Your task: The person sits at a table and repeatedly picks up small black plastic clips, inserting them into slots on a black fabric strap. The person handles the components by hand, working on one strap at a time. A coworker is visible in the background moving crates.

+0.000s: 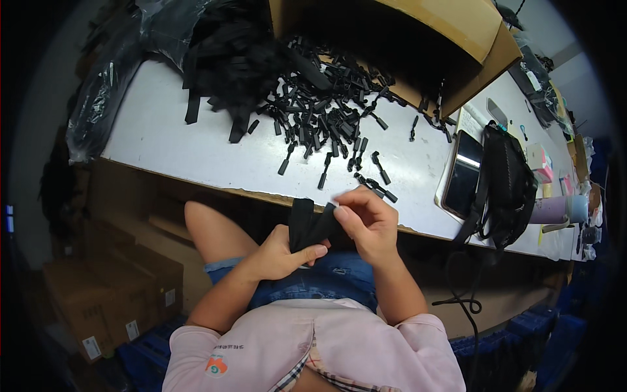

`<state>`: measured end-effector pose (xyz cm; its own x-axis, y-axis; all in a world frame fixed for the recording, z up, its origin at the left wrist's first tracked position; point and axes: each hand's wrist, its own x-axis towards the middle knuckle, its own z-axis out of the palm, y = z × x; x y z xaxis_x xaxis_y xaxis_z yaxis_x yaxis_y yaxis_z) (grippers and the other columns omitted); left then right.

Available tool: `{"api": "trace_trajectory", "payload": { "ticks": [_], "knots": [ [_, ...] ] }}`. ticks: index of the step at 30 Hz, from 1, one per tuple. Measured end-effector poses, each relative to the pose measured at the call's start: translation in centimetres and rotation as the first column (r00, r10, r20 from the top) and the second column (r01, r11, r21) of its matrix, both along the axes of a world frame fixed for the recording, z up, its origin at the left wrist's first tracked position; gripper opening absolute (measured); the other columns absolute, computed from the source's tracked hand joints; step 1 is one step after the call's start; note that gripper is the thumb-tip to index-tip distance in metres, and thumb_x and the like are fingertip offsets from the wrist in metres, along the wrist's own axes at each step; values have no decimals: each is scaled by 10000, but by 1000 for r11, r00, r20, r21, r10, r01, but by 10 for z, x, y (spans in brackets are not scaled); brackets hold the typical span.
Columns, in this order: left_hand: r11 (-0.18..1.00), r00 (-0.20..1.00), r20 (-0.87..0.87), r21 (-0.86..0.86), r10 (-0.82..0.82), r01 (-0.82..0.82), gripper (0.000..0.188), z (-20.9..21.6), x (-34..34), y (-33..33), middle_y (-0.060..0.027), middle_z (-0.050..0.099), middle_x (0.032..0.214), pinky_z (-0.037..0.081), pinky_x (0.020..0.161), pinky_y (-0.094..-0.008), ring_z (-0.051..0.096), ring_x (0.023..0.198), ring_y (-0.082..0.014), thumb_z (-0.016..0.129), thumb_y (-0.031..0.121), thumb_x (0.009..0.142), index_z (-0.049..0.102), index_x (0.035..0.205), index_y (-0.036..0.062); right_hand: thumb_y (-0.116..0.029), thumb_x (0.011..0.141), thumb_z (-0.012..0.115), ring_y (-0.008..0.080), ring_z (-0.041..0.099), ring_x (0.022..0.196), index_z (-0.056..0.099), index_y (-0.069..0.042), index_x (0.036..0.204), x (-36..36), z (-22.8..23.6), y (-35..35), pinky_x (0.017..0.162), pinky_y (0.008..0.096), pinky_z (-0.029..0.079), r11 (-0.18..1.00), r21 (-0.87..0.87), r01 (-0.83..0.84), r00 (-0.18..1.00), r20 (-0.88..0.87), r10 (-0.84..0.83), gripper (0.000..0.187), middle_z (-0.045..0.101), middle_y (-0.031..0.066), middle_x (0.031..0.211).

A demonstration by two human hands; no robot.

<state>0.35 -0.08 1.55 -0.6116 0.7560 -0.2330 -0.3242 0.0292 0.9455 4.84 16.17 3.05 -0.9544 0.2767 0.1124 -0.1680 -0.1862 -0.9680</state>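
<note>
Over my lap, just off the table's front edge, my left hand [277, 256] is closed around flat black fabric strips [301, 223], with the thumb lying across them. My right hand [373, 227] pinches the upper end of a strip that slants to the right, between thumb and forefinger. A small whitish bit shows at those fingertips, too blurred to name. Beyond my hands, many small black plastic pull-like pieces [320, 121] lie in a loose heap on the white table [215, 160]. A few lie singly nearer the edge.
A large pile of black strips [232, 72] lies at the back left, beside a plastic bag [104, 98]. An open cardboard box [486, 78] tips towards the heap. On the right are a phone [462, 173], a black bag [506, 186] and a purple cup [548, 210]. Cartons [98, 294] stand lower left.
</note>
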Motion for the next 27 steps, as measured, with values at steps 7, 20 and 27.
{"api": "trace_trajectory", "payload": {
  "ticks": [7, 20, 27],
  "knots": [
    [964, 955, 266, 190, 134, -189, 274, -13, -7, -1, -21, 499, 664, 386, 450, -192, 458, 501, -76, 647, 170, 750, 520, 920, -3, 25, 758, 569, 88, 504, 587, 551, 33, 782, 13, -7, -5, 500, 178, 396, 942, 269, 199, 969, -196, -148, 31, 539, 70, 709],
    [922, 769, -508, 211, 388, -326, 100, -10, 8, 18, -67, 555, 731, 434, 524, -224, 526, 604, -123, 601, 36, 761, 558, 842, -5, -59, 809, 522, 45, 444, 425, 569, 14, 788, 21, -19, -13, 387, 162, 340, 994, -88, -57, 968, 238, 77, 89, 547, 40, 584],
    [879, 895, 182, 185, 408, -439, 131, -16, 10, 23, -50, 528, 752, 470, 518, -230, 524, 581, -111, 558, 72, 801, 502, 885, -10, -35, 729, 599, 97, 449, 418, 566, 8, 850, -5, -19, 0, 402, 210, 361, 681, 687, 253, 952, -52, -301, 133, 523, 55, 573]
  ]
}}
